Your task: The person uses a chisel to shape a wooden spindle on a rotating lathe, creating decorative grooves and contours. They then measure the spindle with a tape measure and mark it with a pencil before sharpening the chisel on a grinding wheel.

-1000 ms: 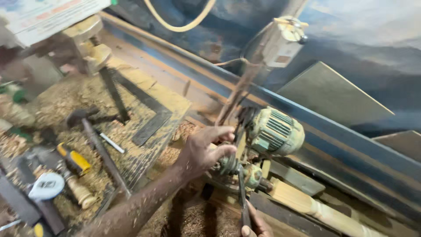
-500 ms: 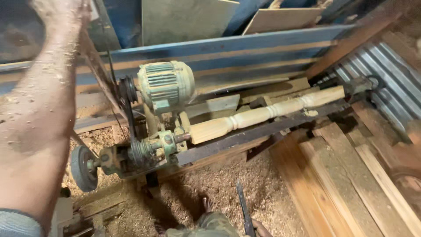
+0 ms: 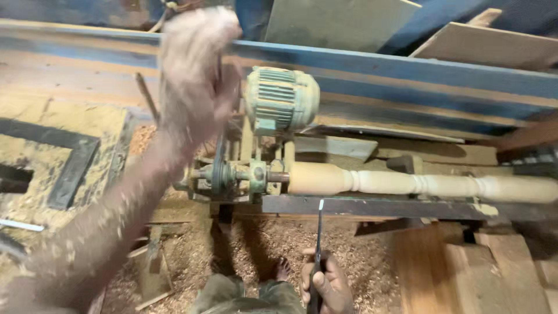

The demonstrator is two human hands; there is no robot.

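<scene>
Meanwhile, the right hand (image 3: 326,283) gripped a chisel (image 3: 318,244) aimed toward 12 o'clock at the spindle (image 3: 418,183) lying 9-to-3, while the blurred left hand (image 3: 195,75) seemed clenched around the drive belt (image 3: 221,151).

The turned spindle (image 3: 418,184) is pale, smooth bare wood, the motor (image 3: 281,100) ribbed metal in dull, worn green paint, the chisel (image 3: 319,232) dark matt steel, and the floor (image 3: 360,256) rough with sawdust.
</scene>
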